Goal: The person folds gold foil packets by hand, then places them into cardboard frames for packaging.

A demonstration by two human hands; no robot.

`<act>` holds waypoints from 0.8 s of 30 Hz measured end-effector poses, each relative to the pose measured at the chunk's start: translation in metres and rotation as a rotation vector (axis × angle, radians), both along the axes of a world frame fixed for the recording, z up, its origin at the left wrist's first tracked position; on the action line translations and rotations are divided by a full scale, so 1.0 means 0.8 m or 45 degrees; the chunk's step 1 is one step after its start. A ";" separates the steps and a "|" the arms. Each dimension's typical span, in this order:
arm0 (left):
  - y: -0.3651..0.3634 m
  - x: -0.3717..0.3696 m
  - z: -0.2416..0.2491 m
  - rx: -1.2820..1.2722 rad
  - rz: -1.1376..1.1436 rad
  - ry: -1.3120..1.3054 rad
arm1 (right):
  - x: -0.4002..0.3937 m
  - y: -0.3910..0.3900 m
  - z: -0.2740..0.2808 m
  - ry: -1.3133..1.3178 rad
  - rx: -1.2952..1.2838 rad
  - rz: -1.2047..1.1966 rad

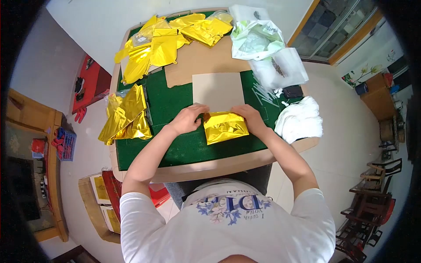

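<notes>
Head view: left hand (189,119) and right hand (253,119) grasp the gold packet (225,130), its long axis running side to side.

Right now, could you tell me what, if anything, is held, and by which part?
The gold foil packet is held near its far corners: left hand at one, right hand at the other.

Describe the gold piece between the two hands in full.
The gold piece is shiny and foil-like, roughly rectangular and creased, with a band across its far end. It lies flat on the green tabletop, at the near end of the tan board. The left hand is at its far left corner, the right hand at its far right.
</notes>
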State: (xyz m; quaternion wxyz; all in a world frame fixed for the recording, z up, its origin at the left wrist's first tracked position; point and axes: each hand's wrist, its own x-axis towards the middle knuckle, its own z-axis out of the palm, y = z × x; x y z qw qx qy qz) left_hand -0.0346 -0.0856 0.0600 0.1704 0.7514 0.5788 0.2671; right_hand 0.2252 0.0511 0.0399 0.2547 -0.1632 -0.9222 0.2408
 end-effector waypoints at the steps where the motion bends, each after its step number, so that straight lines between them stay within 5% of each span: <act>1: 0.000 0.000 0.000 0.007 0.005 -0.013 | -0.001 0.002 0.002 -0.018 -0.041 0.004; 24: -0.011 0.016 -0.017 0.110 0.156 -0.152 | -0.006 0.025 -0.021 0.089 -0.300 0.061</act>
